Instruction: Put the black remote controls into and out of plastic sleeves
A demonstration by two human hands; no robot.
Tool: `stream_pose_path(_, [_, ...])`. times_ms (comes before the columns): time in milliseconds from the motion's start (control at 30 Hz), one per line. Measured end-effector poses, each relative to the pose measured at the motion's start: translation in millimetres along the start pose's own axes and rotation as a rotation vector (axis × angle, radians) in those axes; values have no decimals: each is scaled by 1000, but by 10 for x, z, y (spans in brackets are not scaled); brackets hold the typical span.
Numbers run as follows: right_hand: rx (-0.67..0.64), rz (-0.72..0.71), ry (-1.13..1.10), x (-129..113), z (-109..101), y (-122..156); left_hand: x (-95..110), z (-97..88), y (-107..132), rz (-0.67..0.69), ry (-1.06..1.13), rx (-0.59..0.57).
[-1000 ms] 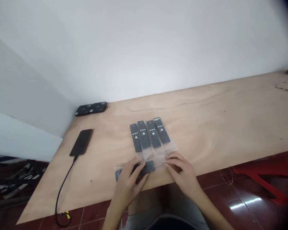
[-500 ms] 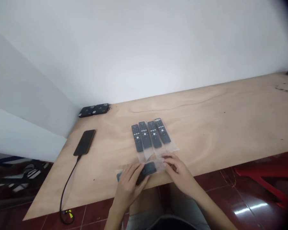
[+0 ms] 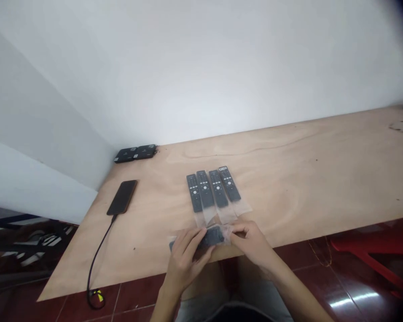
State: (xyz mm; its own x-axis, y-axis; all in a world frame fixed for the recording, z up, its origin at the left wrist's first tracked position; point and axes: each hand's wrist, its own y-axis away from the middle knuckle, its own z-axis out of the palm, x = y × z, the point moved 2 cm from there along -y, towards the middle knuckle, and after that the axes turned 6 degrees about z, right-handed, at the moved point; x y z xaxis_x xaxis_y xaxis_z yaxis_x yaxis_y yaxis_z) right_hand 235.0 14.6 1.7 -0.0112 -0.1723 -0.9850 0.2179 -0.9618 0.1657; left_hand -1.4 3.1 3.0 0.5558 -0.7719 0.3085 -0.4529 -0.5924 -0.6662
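Note:
At the table's front edge, a dark remote control [image 3: 216,235] lies sideways inside a clear plastic sleeve. My left hand [image 3: 187,250] is closed around its left part, hiding the middle of it. The fingers of my right hand [image 3: 246,237] pinch the sleeve's loose end [image 3: 227,231], just beyond the remote's right tip. Just past my hands, several black remotes [image 3: 205,189] lie side by side in a slanted row, buttons up. Their thin plastic sleeves stretch toward me.
A phone [image 3: 122,197] with a black cable [image 3: 99,261] lies on the left of the wooden table [image 3: 305,188]. Two black boxes [image 3: 135,153] sit in the far left corner by the wall. A red chair [image 3: 369,255] stands at the right, beyond the table edge.
My right fingers have closed in on the sleeve end and moved slightly toward the remote. My left hand still holds the remote. The whole view has shifted slightly.

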Motion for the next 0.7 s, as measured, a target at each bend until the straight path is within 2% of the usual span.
stream_pose_path(67, [-2, 19, -24, 15, 16, 5, 9, -5, -19, -1, 9, 4])
stream_pose_path(267, [99, 27, -32, 67, 98, -14, 15, 17, -29, 9, 20, -26])
stream_pose_path(400, [135, 25, 20, 57, 58, -10, -56, 27, 20, 7, -8, -87])
stream_pose_path(533, [172, 64, -7, 88, -104, 31, -164, -13, 109, -9, -4, -151])
stream_pose_path(700, [306, 157, -25, 254, -485, 153, -346, -159, 201, -69, -4, -179])
